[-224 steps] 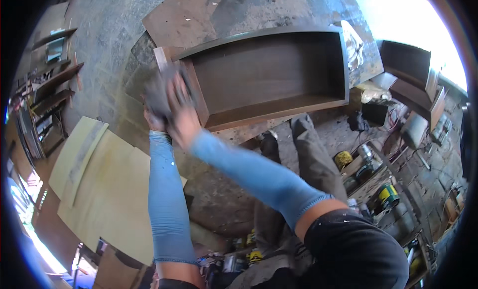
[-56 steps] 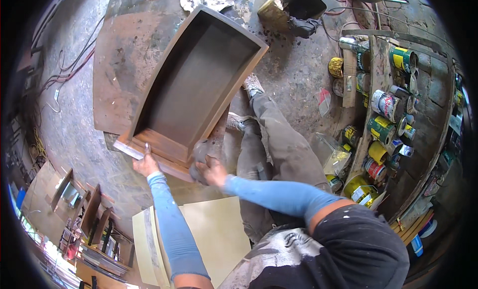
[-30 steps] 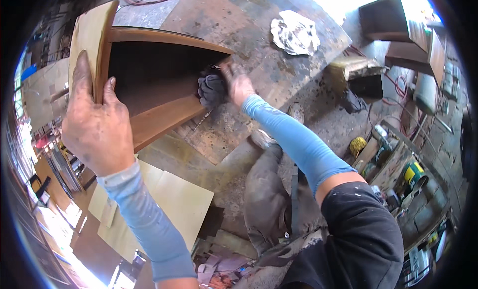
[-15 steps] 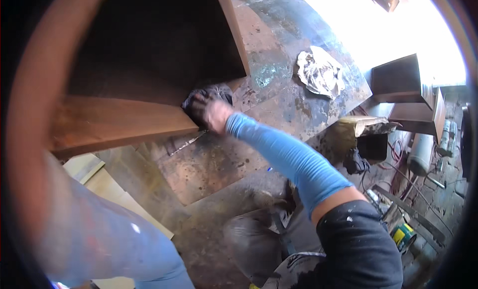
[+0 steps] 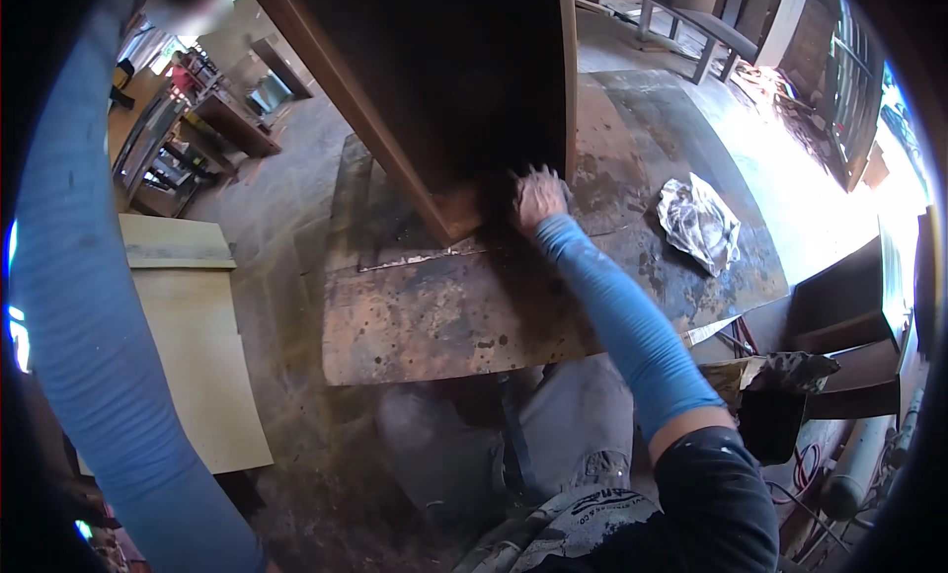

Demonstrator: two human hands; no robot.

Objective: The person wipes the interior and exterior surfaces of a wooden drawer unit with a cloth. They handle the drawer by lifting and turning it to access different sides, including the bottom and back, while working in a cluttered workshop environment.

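My right hand (image 5: 540, 200) reaches forward in a blue sleeve to the near inner corner of an open, box-like wooden piece (image 5: 390, 144) with brown edges and a dark inside. It presses on a dark grey rag (image 5: 565, 191); only a sliver of the rag shows beside the fingers. My left arm (image 5: 94, 277), also blue-sleeved, rises along the left side and leaves the picture at the top, so its hand is out of sight. The wooden piece stands tilted on a stained, worn board (image 5: 425, 316).
A crumpled white-and-silver sheet (image 5: 699, 224) lies on the board at the right. Pale panels (image 5: 193, 356) stand at the left. Dark wooden boxes (image 5: 839, 302) and a grey cylinder (image 5: 859, 474) with hoses sit at the right. Furniture (image 5: 232, 124) stands farther back.
My view has shifted, showing more of the room. The wooden piece has turned more upright, and my right hand has moved along its near corner with the rag. My left arm has swung to the left.
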